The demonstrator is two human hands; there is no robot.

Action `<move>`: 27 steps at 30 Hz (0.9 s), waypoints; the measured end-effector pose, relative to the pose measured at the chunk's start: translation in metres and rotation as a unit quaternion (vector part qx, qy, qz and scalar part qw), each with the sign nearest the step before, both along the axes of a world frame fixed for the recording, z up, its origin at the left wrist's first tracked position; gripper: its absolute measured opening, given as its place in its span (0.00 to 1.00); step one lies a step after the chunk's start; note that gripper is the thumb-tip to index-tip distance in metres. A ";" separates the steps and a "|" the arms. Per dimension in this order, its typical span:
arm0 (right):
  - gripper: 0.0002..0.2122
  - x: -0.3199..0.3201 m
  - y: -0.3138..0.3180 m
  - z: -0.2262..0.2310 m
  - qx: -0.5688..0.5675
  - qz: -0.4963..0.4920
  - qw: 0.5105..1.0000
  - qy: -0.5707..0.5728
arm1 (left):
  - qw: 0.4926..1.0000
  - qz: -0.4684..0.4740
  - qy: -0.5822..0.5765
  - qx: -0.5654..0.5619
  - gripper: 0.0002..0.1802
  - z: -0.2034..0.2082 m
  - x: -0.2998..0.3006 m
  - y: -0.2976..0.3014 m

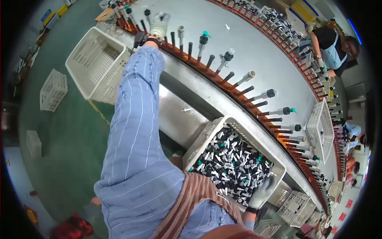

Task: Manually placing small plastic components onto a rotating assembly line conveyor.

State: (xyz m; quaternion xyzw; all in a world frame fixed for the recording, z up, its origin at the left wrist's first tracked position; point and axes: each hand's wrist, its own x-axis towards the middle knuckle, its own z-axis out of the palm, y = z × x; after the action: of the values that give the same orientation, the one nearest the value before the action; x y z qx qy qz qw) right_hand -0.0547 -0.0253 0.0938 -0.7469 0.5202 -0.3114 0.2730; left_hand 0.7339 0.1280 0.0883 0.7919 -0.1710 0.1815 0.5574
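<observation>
My left hand (159, 26), in a white ribbed glove, is stretched out over the far left part of a curved row of upright pegs (190, 51). Its fingers are smeared by motion, so their grip cannot be made out. Several pegs carry clear and black pump heads (203, 39), some with green tips. By the right side of a white crate (251, 139) is my right hand (260, 196), in a pale glove with grey fingers. Its fingers stretch out over a heap of small black, white and green pump parts (230, 163) filling the crate.
A large white basket (81, 81) stands left of my arm, with smaller baskets (53, 91) on the green floor. Beyond the pegs lies a grey metal table (238, 51). A co-worker (330, 47) works at its far side. More crates (296, 209) stand at lower right.
</observation>
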 end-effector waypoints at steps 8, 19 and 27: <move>0.16 -0.052 -0.013 -0.046 0.064 -0.143 0.984 -0.079 | 0.999 0.015 0.029 -0.021 0.23 -0.010 0.069 0.038; 0.17 0.138 0.020 -0.083 0.112 0.337 0.844 0.402 | 0.956 -0.009 0.282 0.076 0.30 -0.086 -0.117 0.082; 0.15 0.123 0.002 -0.104 0.289 0.336 0.842 0.307 | 0.907 -0.184 0.377 0.036 0.20 -0.227 -0.397 0.096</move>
State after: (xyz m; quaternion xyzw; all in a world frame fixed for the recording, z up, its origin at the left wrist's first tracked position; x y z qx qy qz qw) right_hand 0.0679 -0.0228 -0.0100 -0.8206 0.3610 0.2089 0.3907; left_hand 0.3367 0.2236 -0.1385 0.7754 -0.0972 -0.2427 0.5748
